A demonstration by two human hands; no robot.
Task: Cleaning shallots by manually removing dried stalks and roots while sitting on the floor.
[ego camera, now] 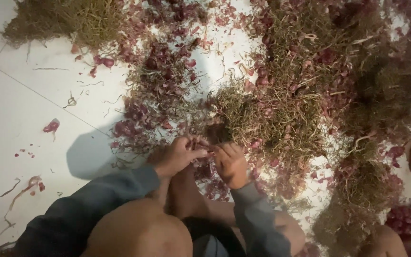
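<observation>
Close together, the left hand (177, 154) and right hand (230, 164) pinch a small shallot (209, 152) between curled fingers, above the tiled floor (20, 119), beside the heap of dry roots (262, 114) and purple skins (162, 62).

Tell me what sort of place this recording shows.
Probably a home or small workshop floor used for sorting shallots. A white tiled floor is strewn with purple skins and heaps of dry roots, and both hands work at floor level.
</observation>
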